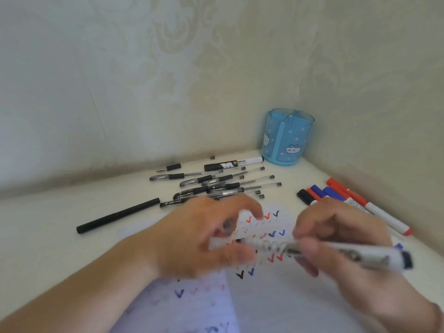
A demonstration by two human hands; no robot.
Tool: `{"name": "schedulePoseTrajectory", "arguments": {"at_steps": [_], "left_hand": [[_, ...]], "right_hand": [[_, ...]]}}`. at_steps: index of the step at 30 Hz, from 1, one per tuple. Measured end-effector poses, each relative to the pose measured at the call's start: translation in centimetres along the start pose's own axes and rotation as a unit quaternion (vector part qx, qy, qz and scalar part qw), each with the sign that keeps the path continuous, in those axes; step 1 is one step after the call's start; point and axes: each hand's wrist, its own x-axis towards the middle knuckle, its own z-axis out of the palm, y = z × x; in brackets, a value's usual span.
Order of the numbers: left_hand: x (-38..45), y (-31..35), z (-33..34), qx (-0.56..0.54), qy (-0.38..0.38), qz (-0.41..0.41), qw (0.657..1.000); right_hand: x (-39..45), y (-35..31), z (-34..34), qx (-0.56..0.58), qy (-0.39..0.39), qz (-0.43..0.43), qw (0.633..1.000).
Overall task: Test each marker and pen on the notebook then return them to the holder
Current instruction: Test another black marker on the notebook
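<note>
A white marker [348, 252] with a black end lies level over the open notebook [276, 299], whose page carries red, blue and black ticks. My right hand [336, 239] grips the marker's barrel. My left hand [204, 236] is at the marker's left end, fingers curled, with a small dark cap [227, 224] blurred between fingers and thumb. The blue cat-print holder [287, 138] stands in the back corner, and no pens show above its rim.
A pile of black gel pens [216, 186] lies behind the notebook, with a thick black-and-white marker [230, 163] beyond it. A long black pen [117, 216] lies to the left. Red, blue and black markers [341, 195] lie along the right wall. Walls close in behind and right.
</note>
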Motion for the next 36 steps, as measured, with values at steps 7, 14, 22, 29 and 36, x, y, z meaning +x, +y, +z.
{"name": "schedulePoseTrajectory", "arguments": {"at_steps": [7, 14, 22, 29, 36], "left_hand": [[0.0, -2.5, -0.2, 0.009, 0.142, -0.087, 0.986], [0.2, -2.6, 0.1, 0.038, 0.074, -0.071, 0.994], [0.4, -2.4, 0.3, 0.027, 0.107, -0.095, 0.989], [0.4, -2.6, 0.3, 0.064, 0.099, -0.065, 0.991], [0.2, -2.6, 0.5, 0.082, 0.072, -0.052, 0.993]], "right_hand": [[1.3, 1.7, -0.9, -0.014, 0.059, 0.206, 0.977], [0.7, 2.7, 0.0, -0.05, 0.07, 0.259, 0.962], [0.8, 2.8, 0.2, -0.076, 0.05, 0.256, 0.962], [1.0, 3.0, 0.0, -0.079, 0.065, 0.269, 0.958], [1.3, 2.0, -0.5, 0.164, 0.148, 0.199, 0.955]]}}
